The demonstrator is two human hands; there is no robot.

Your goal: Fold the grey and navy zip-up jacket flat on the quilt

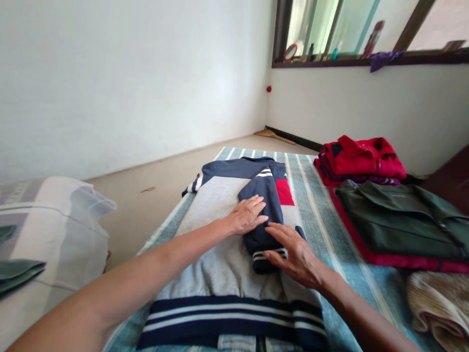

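A grey and navy jacket (216, 230) with white-striped cuffs and hem lies spread flat in front of me. Its right-hand sleeve (269, 195) is folded inward and runs down over the body, a red patch showing beside it. My left hand (247, 215) rests flat on this sleeve, fingers stretched out. Lower down, my right hand (295, 254) touches the sleeve near its striped cuff, with the fingers apart. The other sleeve (194, 185) is mostly hidden, only its striped cuff end poking out at the far left.
Beneath the jacket is a blue striped cover (330, 230). To the right are stacked folded clothes: a red garment (370, 156), a dark green jacket (399, 215) and a beige fuzzy cloth (439, 303). At left stands a whitish plastic-covered bundle (69, 220). A window sill (340, 62) holds small items.
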